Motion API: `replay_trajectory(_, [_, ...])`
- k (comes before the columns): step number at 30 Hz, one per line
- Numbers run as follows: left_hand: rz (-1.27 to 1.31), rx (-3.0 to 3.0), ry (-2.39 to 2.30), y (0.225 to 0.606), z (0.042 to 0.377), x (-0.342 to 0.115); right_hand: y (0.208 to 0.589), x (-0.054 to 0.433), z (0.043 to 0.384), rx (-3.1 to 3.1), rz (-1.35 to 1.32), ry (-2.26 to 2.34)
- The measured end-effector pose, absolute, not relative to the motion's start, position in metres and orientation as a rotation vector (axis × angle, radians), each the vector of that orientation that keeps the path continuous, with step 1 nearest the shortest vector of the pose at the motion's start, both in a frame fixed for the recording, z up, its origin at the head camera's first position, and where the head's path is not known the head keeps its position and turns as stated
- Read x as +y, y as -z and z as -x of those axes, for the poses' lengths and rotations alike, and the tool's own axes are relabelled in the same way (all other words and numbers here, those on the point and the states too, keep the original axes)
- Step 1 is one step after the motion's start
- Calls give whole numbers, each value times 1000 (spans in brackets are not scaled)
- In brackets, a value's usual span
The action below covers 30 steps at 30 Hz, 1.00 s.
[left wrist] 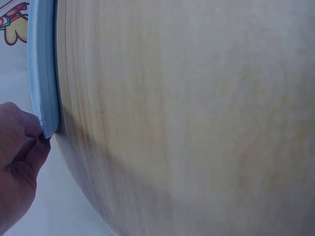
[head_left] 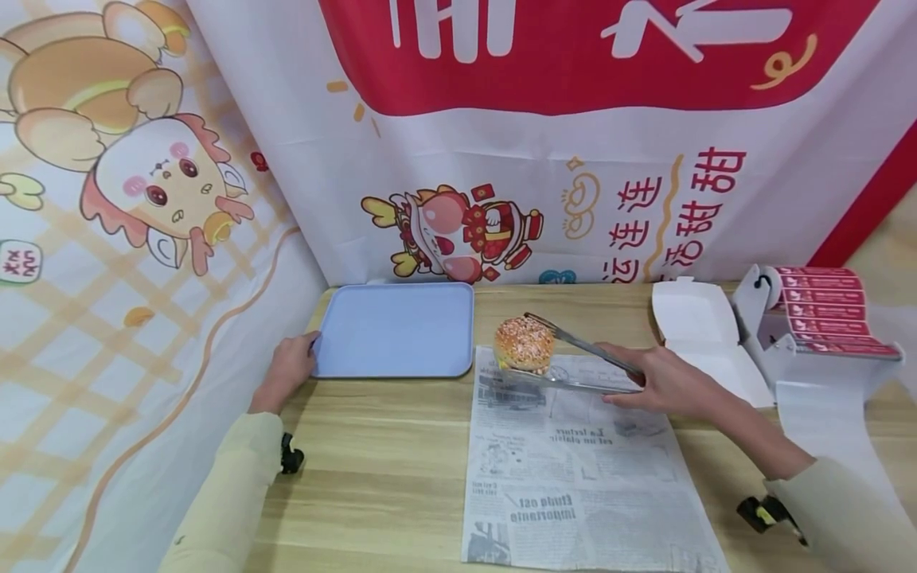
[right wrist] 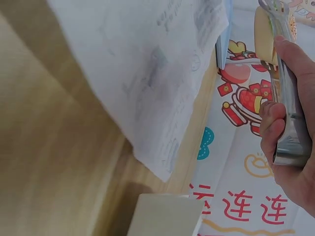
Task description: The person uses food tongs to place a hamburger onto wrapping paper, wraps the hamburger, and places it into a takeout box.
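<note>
My left hand (head_left: 288,368) pinches the near left part of a light blue tray (head_left: 394,330), its thumb and fingers at the rim in the left wrist view. The tray's flat surface holds nothing. With my right hand (head_left: 666,380) I grip metal tongs (right wrist: 294,123), squeezed round a sesame-bun burger (head_left: 525,342). The burger appears over the far left corner of a printed newspaper-style sheet (head_left: 595,485), right of the tray. From the right wrist view, the bun hangs at the tongs' tips, raised above the sheet.
An opened white cardboard box (head_left: 695,318) is at the back right, beside a dispenser (head_left: 831,362) with a roll of red labels (head_left: 824,302). Its pale backing strip trails toward the front. Printed cloth walls (head_left: 301,143) border the wooden table (head_left: 372,477) behind and at left.
</note>
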<state>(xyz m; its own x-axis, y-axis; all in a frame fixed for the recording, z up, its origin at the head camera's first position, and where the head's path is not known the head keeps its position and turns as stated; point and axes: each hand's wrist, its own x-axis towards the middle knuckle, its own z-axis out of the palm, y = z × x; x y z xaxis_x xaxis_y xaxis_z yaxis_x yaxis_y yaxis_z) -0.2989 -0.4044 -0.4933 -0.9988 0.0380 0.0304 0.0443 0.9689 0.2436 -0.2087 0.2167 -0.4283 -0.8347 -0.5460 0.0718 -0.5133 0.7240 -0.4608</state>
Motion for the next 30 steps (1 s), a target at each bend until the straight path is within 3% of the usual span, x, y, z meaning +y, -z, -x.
replay_trajectory(20, [76, -3076, 389, 486, 299, -401, 446, 252, 128, 3001, 678, 607])
replay_trajectory(30, [100, -3067, 374, 493, 299, -403, 459, 262, 106, 2963, 595, 632])
